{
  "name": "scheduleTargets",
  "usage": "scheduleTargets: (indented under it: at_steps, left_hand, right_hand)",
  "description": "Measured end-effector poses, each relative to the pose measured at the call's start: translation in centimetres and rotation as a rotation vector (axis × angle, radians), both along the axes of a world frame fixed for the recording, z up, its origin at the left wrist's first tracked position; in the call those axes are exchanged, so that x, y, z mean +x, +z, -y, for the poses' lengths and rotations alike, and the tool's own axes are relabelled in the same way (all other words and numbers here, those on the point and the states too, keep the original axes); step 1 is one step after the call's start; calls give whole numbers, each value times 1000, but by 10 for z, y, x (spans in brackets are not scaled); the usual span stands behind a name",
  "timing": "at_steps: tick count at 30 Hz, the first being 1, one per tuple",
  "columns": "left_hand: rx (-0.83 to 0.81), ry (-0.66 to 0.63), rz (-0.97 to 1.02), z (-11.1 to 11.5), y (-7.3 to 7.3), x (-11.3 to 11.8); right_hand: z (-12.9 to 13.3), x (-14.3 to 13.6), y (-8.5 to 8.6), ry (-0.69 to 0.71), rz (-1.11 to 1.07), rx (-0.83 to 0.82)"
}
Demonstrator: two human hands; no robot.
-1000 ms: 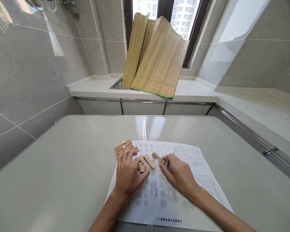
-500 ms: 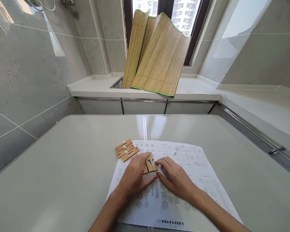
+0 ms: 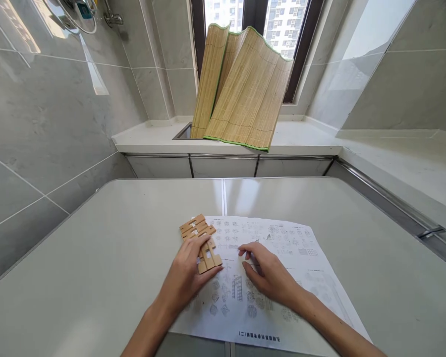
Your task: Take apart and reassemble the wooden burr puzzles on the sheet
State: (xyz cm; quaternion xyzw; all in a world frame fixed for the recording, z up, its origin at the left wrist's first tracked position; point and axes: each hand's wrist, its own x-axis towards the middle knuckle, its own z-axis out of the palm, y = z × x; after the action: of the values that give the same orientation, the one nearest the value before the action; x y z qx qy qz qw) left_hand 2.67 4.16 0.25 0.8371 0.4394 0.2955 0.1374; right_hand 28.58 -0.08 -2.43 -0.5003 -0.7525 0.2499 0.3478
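My left hand (image 3: pixel 189 265) grips a set of notched wooden puzzle pieces (image 3: pixel 210 259) lying side by side, thumb at the near edge and fingers over the far edge. Just beyond it, a second group of notched wooden pieces (image 3: pixel 197 226) lies at the upper left corner of the paper sheet (image 3: pixel 301 277). My right hand (image 3: pixel 263 267) is over the middle of the sheet, its fingers curved and apart from the thumb, with nothing between them. The sheet bears small printed diagrams and a line of upside-down characters near its lower edge.
The sheet rests on a pale glossy table (image 3: pixel 96 267) with a seam down its middle. Behind the table, a folded bamboo mat (image 3: pixel 245 94) leans against the window on a white ledge (image 3: pixel 152 141). Tiled walls and a metal rail (image 3: pixel 386 201) flank the table.
My left hand has moved left with the wooden pieces, bringing them up to the other group. My right hand has stayed almost in place, now apart from the pieces.
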Motion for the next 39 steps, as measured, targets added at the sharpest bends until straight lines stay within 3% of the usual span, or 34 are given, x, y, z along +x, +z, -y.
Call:
scheduleTargets:
  at_steps: [6,14,31,39]
  left_hand:
    - [-39,322,-28,11,2,-39]
    - [-128,502,-69,4,-7,-45]
    - [-6,387,-65,-11,-13,-28]
    - [-26,405,-94,-20,2,-14]
  right_hand:
    - [2,0,3,-1,15,3]
    - [2,0,1,8,21,16]
    - [0,0,-1,15,1,53]
    - [1,1,-1,19,6,57]
